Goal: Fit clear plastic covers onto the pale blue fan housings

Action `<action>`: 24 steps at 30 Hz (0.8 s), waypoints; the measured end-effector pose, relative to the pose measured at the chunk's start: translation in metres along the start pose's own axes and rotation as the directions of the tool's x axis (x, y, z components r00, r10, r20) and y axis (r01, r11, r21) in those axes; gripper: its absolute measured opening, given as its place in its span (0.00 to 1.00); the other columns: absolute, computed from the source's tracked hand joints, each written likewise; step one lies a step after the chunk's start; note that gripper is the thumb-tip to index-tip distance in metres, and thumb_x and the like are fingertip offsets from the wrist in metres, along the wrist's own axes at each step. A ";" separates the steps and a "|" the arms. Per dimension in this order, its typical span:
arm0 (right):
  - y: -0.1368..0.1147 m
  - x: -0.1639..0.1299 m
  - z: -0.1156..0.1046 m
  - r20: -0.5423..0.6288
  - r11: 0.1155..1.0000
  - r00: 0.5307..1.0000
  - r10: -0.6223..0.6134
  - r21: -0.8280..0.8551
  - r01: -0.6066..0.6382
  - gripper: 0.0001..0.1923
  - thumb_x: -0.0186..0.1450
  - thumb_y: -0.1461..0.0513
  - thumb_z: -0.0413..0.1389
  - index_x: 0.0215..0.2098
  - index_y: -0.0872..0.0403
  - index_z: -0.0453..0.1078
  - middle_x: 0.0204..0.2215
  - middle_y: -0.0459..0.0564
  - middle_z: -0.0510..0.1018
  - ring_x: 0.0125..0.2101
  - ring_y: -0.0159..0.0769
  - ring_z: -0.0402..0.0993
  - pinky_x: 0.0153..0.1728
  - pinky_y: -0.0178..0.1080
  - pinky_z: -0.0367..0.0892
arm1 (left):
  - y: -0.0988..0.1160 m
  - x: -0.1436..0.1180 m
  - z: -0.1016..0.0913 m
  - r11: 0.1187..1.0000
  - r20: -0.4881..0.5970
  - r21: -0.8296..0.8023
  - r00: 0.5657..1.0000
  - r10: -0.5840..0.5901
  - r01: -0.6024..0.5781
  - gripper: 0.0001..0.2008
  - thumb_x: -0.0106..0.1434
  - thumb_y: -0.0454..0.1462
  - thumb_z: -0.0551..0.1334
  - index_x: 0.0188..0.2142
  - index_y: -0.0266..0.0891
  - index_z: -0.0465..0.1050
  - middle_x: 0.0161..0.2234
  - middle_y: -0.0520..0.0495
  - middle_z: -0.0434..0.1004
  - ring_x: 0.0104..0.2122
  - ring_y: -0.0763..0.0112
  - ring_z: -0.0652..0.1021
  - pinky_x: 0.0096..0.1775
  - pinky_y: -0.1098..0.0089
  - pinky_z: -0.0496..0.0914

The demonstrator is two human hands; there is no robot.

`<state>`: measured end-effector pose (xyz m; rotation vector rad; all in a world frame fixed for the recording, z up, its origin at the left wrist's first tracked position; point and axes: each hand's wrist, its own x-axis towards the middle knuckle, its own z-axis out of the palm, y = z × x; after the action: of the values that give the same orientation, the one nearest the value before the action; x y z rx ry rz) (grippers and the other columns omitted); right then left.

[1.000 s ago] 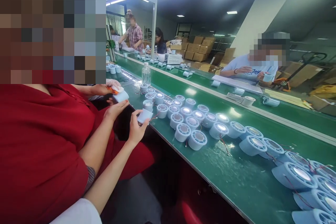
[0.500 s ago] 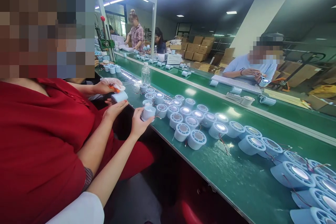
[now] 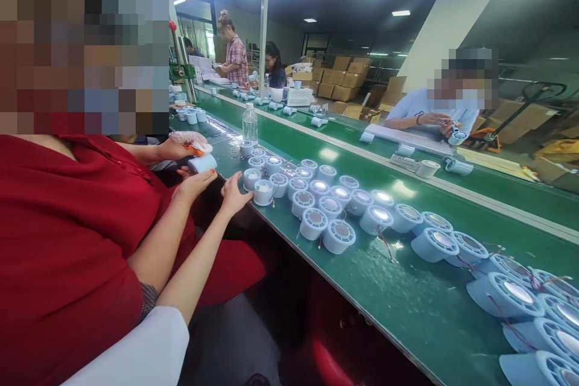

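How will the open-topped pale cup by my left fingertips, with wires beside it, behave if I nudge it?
The pale cup probably slides rather than tips, standing squat and upright on the shiny bench. Its smooth round wall looks stiff. The thin wires might snag.

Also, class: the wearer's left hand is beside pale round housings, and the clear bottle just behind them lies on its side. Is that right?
Not quite: that clear bottle stands upright, as the head view shows. The wearer's left hand is beside pale round housings.
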<state>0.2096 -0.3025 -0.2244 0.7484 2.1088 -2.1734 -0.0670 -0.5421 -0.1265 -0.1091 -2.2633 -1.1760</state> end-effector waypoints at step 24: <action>0.089 -0.016 -0.036 -0.232 0.977 0.953 0.196 0.131 -0.169 0.21 0.62 0.52 0.61 0.53 0.44 0.66 0.48 0.52 0.73 0.48 0.47 0.71 0.36 0.46 0.76 | 0.097 -0.084 -0.059 0.598 0.081 -0.772 0.966 -0.245 0.217 0.18 0.51 0.41 0.65 0.42 0.43 0.65 0.41 0.48 0.69 0.38 0.65 0.76 0.37 0.64 0.75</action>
<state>0.2657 -0.2807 -0.3014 1.2273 1.9357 -2.2092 0.0608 -0.5129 -0.0747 -0.1231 -1.5924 -2.2274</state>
